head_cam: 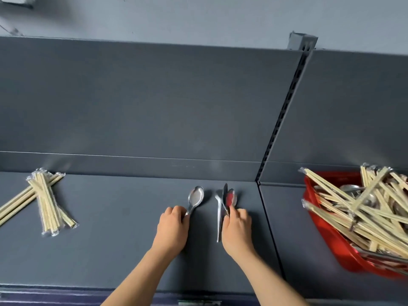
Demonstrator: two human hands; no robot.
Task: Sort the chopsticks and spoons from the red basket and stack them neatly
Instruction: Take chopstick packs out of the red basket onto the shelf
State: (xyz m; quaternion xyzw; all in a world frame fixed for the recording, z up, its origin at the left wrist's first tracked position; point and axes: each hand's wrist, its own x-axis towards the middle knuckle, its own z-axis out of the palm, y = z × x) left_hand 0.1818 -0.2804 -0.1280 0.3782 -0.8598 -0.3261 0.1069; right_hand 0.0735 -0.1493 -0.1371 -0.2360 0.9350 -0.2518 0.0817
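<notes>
A metal spoon (196,198) lies bowl-up on the grey shelf (123,208), and my left hand (173,226) grips its handle. Just to its right my right hand (237,228) holds a small bunch of spoons (229,199) by their handles, one bowl mirroring red. One more spoon (219,219) stands on edge beside that hand. At the far right, the red basket (326,244) is heaped with wrapped chopsticks (362,208) and spoons. A pile of wrapped chopsticks (47,206) lies at the left of the shelf.
A grey back panel (154,102) rises behind the shelf. A slotted upright post (284,111) divides the two shelf sections. The shelf's front edge (88,288) runs along the bottom. Some loose chopsticks (13,208) stick out past the left border.
</notes>
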